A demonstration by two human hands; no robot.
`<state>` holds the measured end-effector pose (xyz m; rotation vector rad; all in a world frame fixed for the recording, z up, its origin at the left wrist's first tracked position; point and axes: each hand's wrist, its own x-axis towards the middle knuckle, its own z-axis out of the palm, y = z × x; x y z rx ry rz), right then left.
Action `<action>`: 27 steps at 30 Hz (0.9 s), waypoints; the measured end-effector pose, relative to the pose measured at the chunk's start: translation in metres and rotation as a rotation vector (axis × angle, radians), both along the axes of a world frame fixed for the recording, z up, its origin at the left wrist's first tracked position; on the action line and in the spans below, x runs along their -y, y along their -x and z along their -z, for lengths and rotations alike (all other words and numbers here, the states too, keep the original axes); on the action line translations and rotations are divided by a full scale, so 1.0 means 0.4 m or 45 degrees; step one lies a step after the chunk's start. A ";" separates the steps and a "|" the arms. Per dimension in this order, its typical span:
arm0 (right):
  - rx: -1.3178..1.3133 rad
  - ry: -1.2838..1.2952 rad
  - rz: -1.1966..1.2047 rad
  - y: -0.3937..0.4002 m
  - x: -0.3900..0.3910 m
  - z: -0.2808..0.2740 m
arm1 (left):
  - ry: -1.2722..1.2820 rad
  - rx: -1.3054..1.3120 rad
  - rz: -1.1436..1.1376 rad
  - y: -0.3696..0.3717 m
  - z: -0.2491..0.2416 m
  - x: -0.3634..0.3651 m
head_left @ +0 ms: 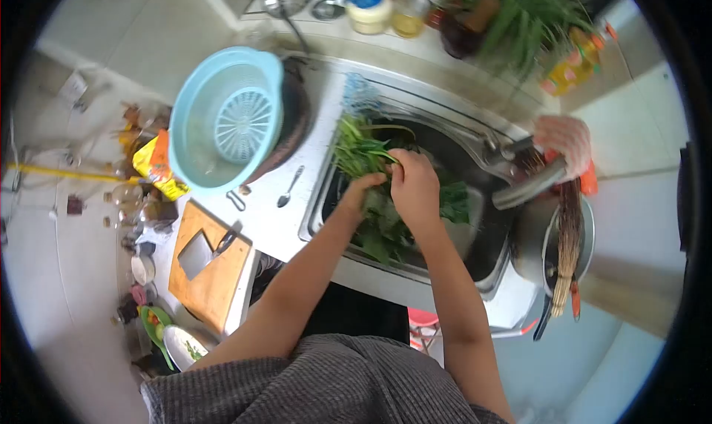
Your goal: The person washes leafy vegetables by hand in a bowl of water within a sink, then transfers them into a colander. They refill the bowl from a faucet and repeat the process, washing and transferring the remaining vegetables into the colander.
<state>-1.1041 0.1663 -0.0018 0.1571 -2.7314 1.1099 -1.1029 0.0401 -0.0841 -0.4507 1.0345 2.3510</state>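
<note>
Over the sink (486, 283), my left hand (362, 190) is closed around a bunch of leafy greens (352, 148) whose stems and leaves spread above the left rim. Close beside it, my right hand (413, 185) has its thumb and fingers pinched on a green stem from the same bunch. More loose leaves (382, 235) lie in the basin below both wrists. The fingers of each hand are partly hidden by the greens and by the hands themselves.
A blue colander (182, 138) sits left of the sink near a spoon (290, 187). A cleaver (196, 255) rests on a wooden cutting board (211, 294). The faucet (493, 157), a pinkish glove (564, 142), a pot (526, 250) and a straw brush (569, 239) are at right.
</note>
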 end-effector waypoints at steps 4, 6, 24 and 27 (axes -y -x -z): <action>-0.089 -0.287 -0.142 -0.034 0.091 -0.001 | -0.234 0.064 0.042 -0.004 0.107 -0.003; 0.002 -0.369 -0.196 -0.060 0.116 -0.008 | -0.344 -0.077 -0.039 -0.013 0.123 -0.013; 1.241 0.783 -0.252 0.209 0.499 -0.058 | -0.466 0.043 -0.175 -0.031 0.144 0.025; 1.284 0.924 -0.187 0.197 0.518 -0.009 | -0.467 0.060 -0.208 -0.043 0.144 0.044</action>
